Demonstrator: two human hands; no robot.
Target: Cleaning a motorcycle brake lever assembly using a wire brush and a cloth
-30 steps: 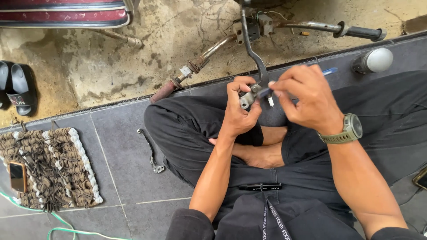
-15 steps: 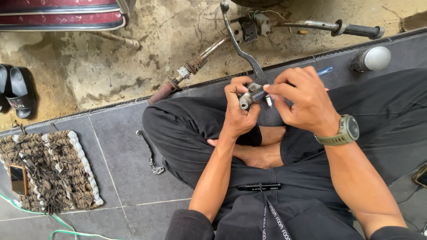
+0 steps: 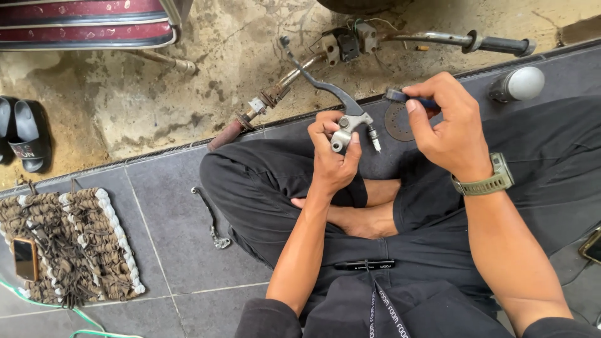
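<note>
My left hand grips the pivot end of a grey metal brake lever, whose long blade points up and to the left. A small threaded bolt sticks out beside the lever's bracket. Off to the right of the lever, my right hand holds a dark blue-handled tool, clear of the lever. A green wristwatch is on my right wrist. I sit cross-legged in black trousers on grey tiles.
A handlebar with a black grip and a switch housing lies on the dirt ahead. A rusty cable, a silver cap, a bent hook, a woven mat with a phone, and sandals lie around.
My right hand has drawn away from the lever to the right, taking the tool with it. The left hand still holds the lever, now tilted further left.
</note>
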